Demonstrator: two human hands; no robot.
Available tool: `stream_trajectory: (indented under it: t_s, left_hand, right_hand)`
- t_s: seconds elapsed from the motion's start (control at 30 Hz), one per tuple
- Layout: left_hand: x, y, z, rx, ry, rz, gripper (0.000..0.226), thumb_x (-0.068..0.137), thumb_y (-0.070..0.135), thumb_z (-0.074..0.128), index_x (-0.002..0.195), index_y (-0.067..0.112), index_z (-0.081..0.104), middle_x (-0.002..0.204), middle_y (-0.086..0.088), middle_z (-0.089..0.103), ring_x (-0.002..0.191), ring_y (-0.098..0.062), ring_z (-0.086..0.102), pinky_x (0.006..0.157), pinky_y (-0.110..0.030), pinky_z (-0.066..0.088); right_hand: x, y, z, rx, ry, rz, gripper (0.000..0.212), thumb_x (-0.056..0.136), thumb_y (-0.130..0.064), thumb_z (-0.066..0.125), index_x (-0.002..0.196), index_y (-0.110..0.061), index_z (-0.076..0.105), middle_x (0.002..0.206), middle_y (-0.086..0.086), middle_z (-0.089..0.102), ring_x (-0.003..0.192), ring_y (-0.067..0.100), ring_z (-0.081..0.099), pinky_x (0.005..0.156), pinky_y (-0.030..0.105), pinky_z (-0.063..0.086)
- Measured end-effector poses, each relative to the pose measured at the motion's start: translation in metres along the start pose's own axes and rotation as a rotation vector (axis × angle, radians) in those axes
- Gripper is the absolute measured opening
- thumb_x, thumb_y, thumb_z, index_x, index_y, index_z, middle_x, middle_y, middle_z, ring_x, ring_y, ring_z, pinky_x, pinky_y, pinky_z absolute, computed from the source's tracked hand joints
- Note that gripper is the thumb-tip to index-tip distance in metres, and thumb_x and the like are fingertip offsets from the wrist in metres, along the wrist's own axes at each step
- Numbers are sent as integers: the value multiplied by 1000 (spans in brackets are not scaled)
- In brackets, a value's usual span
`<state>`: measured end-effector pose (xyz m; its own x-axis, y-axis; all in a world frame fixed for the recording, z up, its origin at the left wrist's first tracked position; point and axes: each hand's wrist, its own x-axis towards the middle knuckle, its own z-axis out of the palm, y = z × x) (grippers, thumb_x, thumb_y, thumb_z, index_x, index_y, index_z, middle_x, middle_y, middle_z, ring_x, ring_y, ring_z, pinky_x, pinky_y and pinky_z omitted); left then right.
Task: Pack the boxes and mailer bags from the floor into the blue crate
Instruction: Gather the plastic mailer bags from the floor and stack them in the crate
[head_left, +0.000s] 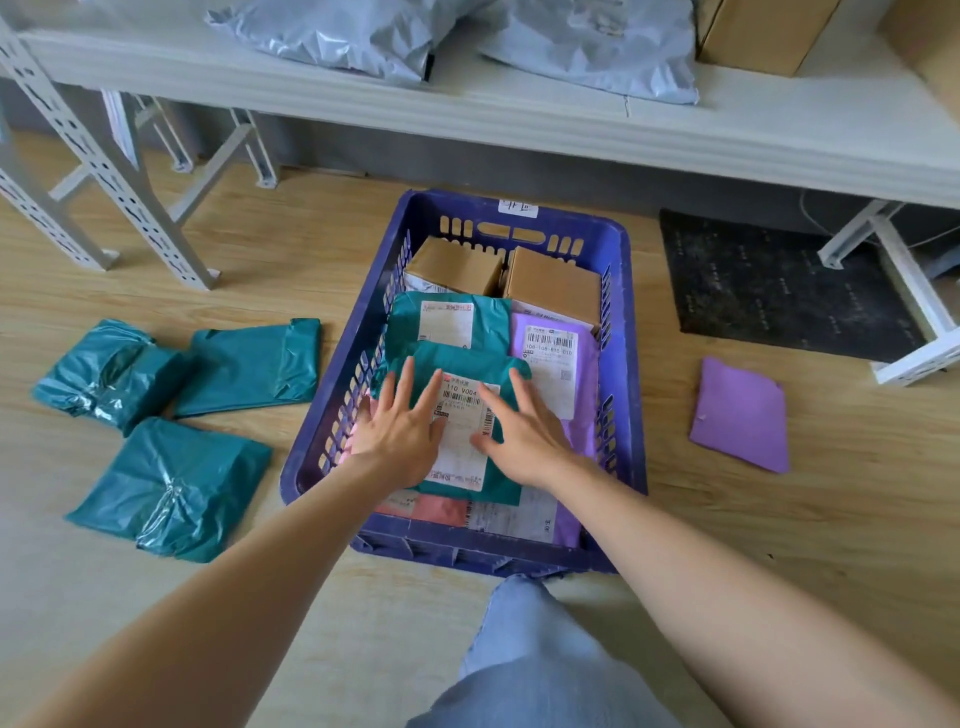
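The blue crate (631, 332) stands on the wood floor in the middle. Two cardboard boxes (553, 283) fill its far end. In front of them lie a green mailer bag (415, 317), a purple mailer bag (584, 374) and a pink one (441, 509) at the near end. A green labelled mailer bag (467, 366) lies on top. My left hand (400, 431) and my right hand (524, 436) press flat on it with fingers spread. Three green mailer bags (244, 364) lie on the floor left of the crate. A purple mailer bag (740, 415) lies to its right.
A grey metal shelf (519, 124) runs across the back, holding grey mailer bags (587, 47) and a cardboard box (753, 31). Its legs (104, 171) stand at the left and right. A black mat (779, 286) lies right of the crate. My knee in jeans (535, 660) is below.
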<state>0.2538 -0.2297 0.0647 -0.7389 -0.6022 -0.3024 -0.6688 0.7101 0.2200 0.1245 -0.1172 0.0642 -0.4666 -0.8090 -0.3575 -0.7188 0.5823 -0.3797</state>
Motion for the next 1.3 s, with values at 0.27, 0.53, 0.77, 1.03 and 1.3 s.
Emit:
stream_trajectory:
  t_s: [0.27,0.53,0.77,1.03,1.3]
  left_hand:
    - [12,-2,28,98,-136,4,64,98,52,14,146,33,-23,152,1,-34,143,-17,-24,116,-51,-7]
    - [8,8,16,119,-80,-3,66,97,52,19,150,28,-13,157,-4,-20,146,-23,-12,117,-53,1]
    - [5,41,-20,69,54,46,61,100,47,21,151,28,-6,159,-4,-15,147,-24,-8,119,-48,7]
    - [25,172,-45,-92,221,335,59,100,36,32,152,22,7,160,-9,0,147,-25,7,117,-41,17]
    - [77,285,8,-167,31,456,60,100,26,35,151,22,6,160,-6,0,147,-21,4,116,-37,23]
  right_hand:
    - [10,12,30,-148,-34,-15,70,96,-56,31,150,-38,-10,154,0,-33,143,17,-27,119,44,-7]
    - [8,8,12,-126,-39,-37,68,98,-50,35,151,-35,-4,158,5,-22,146,21,-17,118,48,-3]
    - [-11,19,-37,-52,194,-66,63,100,-43,37,153,-28,5,161,5,-9,148,23,-5,120,44,8]
    - [-39,104,-102,84,459,84,61,99,-38,42,152,-21,17,160,6,4,147,25,9,115,42,20]
    - [-43,235,-106,214,490,345,59,98,-35,44,150,-21,21,159,7,12,144,27,15,111,44,24]
